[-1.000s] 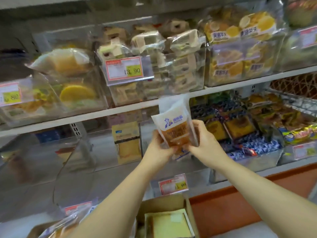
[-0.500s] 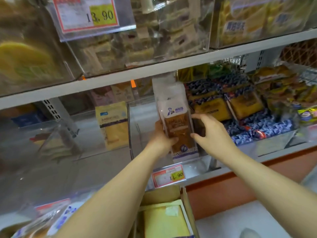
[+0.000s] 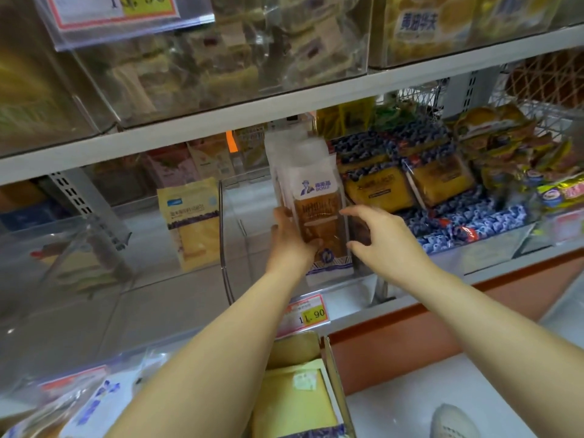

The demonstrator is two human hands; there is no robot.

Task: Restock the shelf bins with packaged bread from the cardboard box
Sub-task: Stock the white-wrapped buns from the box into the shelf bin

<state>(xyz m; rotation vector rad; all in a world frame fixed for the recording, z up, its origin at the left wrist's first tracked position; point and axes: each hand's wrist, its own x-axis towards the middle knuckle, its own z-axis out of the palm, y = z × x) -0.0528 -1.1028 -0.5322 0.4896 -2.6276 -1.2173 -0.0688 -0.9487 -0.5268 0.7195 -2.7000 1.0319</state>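
Found upright in clear bin (image 3: 223,241) on middle shelf, above price tag (image 3: 308,314): bread package (image 3: 319,222). Transparent wrapper; white top panel with blue logo, brown loaf visible mid-height, blue-patterned white band at base. Gripped along left edge by left hand (image 3: 289,245). Right hand (image 3: 382,238) spread wide, holding nothing, just beside right edge. Below, open: cardboard box (image 3: 331,368).

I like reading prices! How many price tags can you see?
2 clear ones: the top price tag at upper left, and the lower price tag just above the cardboard box. The blurry left label and right label may be tags too.
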